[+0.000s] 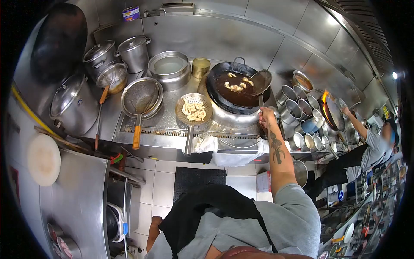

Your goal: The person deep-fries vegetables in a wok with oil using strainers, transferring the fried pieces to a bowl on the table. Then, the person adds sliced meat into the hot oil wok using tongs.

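My right hand [266, 116] is closed around the handle of a wire-mesh skimmer [261, 82], whose round head is over the right side of a black wok [220, 96]. Dark oil [246, 98] fills the wok, with several pale, battered-looking pieces [235, 87] floating in it. To the wok's left, a perforated ladle [205, 121] rests on the stove, holding more pale pieces [194, 110]. My left hand [156, 221] hangs low by my body, away from the stove; its fingers are mostly hidden.
A large mesh strainer [140, 93] and a wide pot of liquid [169, 67] stand left of the wok. Metal containers [290, 111] crowd its right. Beyond them, a co-worker [366, 151] holds a flaming wok [334, 111]. A steel counter [75, 190] is at my left.
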A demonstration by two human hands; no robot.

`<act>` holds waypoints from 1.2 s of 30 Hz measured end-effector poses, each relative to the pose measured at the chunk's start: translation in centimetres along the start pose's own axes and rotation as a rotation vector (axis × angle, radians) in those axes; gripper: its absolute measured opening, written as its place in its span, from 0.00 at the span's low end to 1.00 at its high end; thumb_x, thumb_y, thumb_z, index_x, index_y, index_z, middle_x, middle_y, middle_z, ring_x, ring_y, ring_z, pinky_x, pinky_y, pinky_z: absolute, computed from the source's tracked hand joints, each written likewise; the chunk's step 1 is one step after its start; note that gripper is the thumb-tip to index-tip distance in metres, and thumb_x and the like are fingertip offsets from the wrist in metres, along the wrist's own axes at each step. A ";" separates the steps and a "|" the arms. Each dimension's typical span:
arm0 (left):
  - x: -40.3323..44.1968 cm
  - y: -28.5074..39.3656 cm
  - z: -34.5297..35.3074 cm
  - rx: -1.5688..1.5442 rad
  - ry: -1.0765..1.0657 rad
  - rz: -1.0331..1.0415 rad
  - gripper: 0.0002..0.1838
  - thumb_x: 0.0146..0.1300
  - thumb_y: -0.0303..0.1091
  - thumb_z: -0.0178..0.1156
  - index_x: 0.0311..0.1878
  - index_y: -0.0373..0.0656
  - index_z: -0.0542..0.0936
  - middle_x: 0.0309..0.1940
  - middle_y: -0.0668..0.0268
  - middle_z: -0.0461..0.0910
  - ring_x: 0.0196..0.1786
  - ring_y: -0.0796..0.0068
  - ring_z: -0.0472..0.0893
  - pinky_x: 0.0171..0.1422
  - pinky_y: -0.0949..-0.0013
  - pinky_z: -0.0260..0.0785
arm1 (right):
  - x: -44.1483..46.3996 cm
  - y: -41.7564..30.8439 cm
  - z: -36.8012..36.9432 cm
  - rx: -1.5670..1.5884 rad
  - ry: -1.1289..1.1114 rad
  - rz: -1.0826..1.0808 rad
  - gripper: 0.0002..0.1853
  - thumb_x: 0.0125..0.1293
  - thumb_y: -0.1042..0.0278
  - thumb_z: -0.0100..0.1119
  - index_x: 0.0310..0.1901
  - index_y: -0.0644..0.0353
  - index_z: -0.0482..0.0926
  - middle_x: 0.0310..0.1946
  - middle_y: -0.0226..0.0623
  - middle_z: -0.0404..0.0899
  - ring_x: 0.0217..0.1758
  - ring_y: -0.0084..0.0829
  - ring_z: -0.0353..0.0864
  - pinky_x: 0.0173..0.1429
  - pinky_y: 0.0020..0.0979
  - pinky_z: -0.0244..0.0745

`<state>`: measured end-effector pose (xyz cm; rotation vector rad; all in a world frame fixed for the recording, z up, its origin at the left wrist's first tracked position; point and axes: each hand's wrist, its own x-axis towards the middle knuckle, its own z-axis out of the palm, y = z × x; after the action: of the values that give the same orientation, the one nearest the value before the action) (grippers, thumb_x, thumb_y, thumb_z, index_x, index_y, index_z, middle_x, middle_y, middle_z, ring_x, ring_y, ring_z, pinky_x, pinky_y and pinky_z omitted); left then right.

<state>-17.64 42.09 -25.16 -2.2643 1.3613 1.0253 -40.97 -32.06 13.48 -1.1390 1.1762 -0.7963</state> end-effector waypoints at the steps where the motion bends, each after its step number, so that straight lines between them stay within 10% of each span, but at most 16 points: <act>1: -0.1 0.2 0.1 -0.003 0.001 -0.004 0.23 0.57 0.56 0.52 0.31 0.47 0.85 0.33 0.58 0.82 0.40 0.57 0.82 0.44 0.56 0.73 | 0.3 0.2 0.1 0.070 -0.029 0.034 0.11 0.69 0.65 0.44 0.48 0.59 0.69 0.19 0.33 0.70 0.12 0.23 0.64 0.15 0.29 0.61; 9: -0.8 1.1 1.0 -0.027 0.015 -0.023 0.23 0.57 0.57 0.52 0.30 0.47 0.85 0.33 0.58 0.82 0.40 0.56 0.82 0.43 0.56 0.73 | 3.4 -1.9 2.6 0.110 -0.202 0.126 0.10 0.69 0.67 0.42 0.49 0.58 0.67 0.18 0.32 0.69 0.13 0.22 0.62 0.16 0.28 0.58; 23: 0.4 1.1 -0.4 -0.006 0.062 0.032 0.24 0.56 0.57 0.51 0.29 0.46 0.84 0.32 0.58 0.82 0.39 0.56 0.82 0.42 0.56 0.73 | -0.9 -5.9 2.7 -0.699 -0.092 -0.435 0.13 0.68 0.63 0.47 0.46 0.59 0.78 0.14 0.29 0.68 0.09 0.21 0.63 0.11 0.27 0.57; 36: 3.6 -0.4 -2.5 0.065 -0.003 0.080 0.26 0.55 0.60 0.49 0.30 0.47 0.85 0.33 0.58 0.82 0.39 0.57 0.82 0.42 0.57 0.73 | -5.1 -4.4 -8.3 -0.479 0.018 -0.107 0.11 0.68 0.64 0.46 0.46 0.59 0.75 0.16 0.29 0.70 0.10 0.20 0.65 0.11 0.26 0.59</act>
<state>-15.21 38.53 -26.07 -2.1766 1.4737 0.9941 -49.87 -30.58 19.19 -1.5994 1.3721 -0.6191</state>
